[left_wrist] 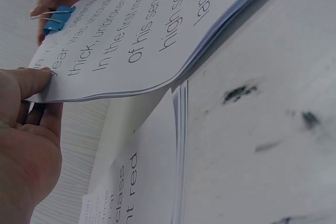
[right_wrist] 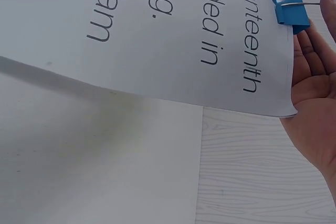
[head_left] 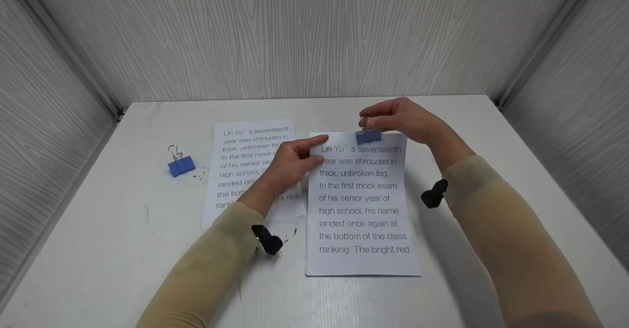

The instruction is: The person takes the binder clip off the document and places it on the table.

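Observation:
A stack of printed sheets (head_left: 363,264) stands with its top end raised off the table. My left hand (head_left: 290,163) pinches its upper left corner, thumb on the printed face and fingers behind, as the left wrist view shows. A blue binder clip (head_left: 368,137) sits over the stack's top edge, right of the middle. With thumb and fingers my right hand (head_left: 413,122) grips the clip's wire handles (right_wrist: 302,3) from above. In the right wrist view, the fingers (right_wrist: 310,56) lie behind the paper and the thumb (right_wrist: 329,11) is at the handle ends.
Left of the raised stack, a second stack of printed sheets (head_left: 231,171) lies flat, partly covered by the left arm. Another blue binder clip (head_left: 181,166) rests on the white table (head_left: 123,249) at the far left. Dark specks dot the tabletop. Panel walls (head_left: 314,38) enclose the back and sides.

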A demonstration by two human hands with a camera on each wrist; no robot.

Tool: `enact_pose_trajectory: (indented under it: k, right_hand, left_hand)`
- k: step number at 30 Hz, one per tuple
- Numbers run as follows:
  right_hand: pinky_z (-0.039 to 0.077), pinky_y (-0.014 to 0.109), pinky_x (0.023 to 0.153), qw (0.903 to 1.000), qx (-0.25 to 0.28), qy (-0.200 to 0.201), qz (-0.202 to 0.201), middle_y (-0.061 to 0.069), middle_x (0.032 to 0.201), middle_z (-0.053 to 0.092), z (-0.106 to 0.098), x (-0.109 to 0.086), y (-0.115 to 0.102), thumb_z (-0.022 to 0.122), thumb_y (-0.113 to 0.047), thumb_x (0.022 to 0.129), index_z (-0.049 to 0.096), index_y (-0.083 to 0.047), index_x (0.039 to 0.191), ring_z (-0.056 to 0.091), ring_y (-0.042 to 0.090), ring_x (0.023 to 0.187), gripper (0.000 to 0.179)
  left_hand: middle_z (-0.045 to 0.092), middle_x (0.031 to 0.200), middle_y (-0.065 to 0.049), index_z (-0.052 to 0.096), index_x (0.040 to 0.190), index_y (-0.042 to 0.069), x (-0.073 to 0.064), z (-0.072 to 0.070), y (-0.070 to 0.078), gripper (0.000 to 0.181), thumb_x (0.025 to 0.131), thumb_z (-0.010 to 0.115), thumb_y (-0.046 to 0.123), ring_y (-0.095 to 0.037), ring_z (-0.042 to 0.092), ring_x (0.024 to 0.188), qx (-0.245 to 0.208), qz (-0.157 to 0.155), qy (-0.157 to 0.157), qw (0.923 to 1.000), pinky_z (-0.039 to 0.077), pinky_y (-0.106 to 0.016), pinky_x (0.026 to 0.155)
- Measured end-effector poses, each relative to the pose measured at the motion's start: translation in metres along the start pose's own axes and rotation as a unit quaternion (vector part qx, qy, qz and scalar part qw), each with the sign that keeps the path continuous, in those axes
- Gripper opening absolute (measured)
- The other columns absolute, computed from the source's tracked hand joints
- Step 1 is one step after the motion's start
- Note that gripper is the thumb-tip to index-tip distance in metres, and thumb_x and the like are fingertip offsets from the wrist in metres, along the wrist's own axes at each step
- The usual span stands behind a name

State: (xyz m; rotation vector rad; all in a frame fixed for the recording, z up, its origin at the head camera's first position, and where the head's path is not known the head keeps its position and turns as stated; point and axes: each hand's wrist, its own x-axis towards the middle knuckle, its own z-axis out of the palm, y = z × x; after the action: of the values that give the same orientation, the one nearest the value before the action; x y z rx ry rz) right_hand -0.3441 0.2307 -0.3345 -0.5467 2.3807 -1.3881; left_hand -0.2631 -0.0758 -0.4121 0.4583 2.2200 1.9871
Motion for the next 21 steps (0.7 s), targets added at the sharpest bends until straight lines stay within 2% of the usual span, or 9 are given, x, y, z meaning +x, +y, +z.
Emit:
enact_pose_trajectory:
  k: [6, 13, 16, 21]
  right_hand:
    - [0.039, 0.049, 0.119, 0.9996, -0.015, 0.024, -0.002, 0.002, 0.128, 0.075, -0.001, -0.002, 0.000, 0.077, -0.036, 0.099, 0.072, -0.017, 0.140, 0.069, 0.021, 0.121, 0.045]
    - [0.039, 0.048, 0.121, 0.9956, 0.028, 0.083, -0.032, 0.007, 0.133, 0.073, -0.009, -0.003, -0.001, 0.071, -0.030, 0.104, 0.069, -0.012, 0.142, 0.067, 0.024, 0.124, 0.042]
    - [0.037, 0.048, 0.122, 0.9941, 0.035, 0.098, -0.030, 0.008, 0.135, 0.072, -0.014, -0.005, 0.001, 0.072, -0.029, 0.104, 0.068, -0.011, 0.143, 0.066, 0.023, 0.126, 0.043]
    - [0.037, 0.049, 0.122, 0.9924, 0.039, 0.116, -0.012, 0.009, 0.136, 0.071, -0.023, -0.013, 0.008, 0.071, -0.029, 0.105, 0.068, -0.010, 0.143, 0.067, 0.024, 0.126, 0.042]
  left_hand:
    - [0.074, 0.126, 0.000, 0.069, 0.143, 0.026, 0.002, 0.000, -0.002, 0.049, 0.099, 0.075, 0.006, -0.021, 0.069, 0.104, 0.001, -0.005, -0.001, 1.0000, 0.055, -0.026, 0.082]
    - [0.075, 0.123, -0.001, 0.069, 0.144, 0.026, 0.006, -0.002, -0.003, 0.049, 0.099, 0.074, 0.005, -0.021, 0.070, 0.102, 0.003, -0.016, 0.005, 0.9999, 0.056, -0.026, 0.081]
    - [0.075, 0.124, -0.001, 0.068, 0.145, 0.024, 0.010, -0.003, -0.005, 0.050, 0.100, 0.073, 0.004, -0.021, 0.070, 0.102, 0.007, -0.015, 0.007, 0.9998, 0.056, -0.026, 0.082]
    - [0.070, 0.137, 0.002, 0.066, 0.146, 0.021, 0.018, -0.008, -0.008, 0.050, 0.100, 0.073, 0.005, -0.017, 0.068, 0.107, 0.042, -0.014, 0.010, 0.9990, 0.054, -0.027, 0.090]
